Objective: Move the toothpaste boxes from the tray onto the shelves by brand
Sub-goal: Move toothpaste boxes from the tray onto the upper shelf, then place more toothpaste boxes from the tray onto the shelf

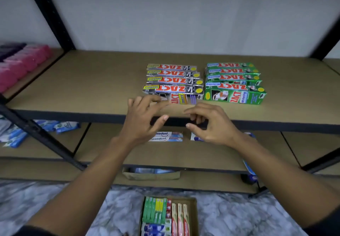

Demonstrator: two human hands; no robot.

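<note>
On the upper shelf (92,88) stand two rows of Zact boxes: several silver ones (174,81) on the left and several green ones (233,83) on the right. My left hand (143,118) hovers just in front of the nearest silver box, fingers spread, holding nothing. My right hand (209,123) floats beside it at the shelf's front edge, fingers loosely curled and empty. On the floor below, the cardboard tray (193,215) holds several green, blue and beige-red boxes (165,215). Two Pepsodent boxes (165,136) lie on the lower shelf, and my right hand partly hides another box there.
Black metal uprights (49,15) frame the shelving. Pink packs (24,61) fill the neighbouring shelf at left, blue-and-white packs (60,126) lie lower left. A cardboard box (150,175) sits on the bottom shelf. The floor (46,202) is marbled grey.
</note>
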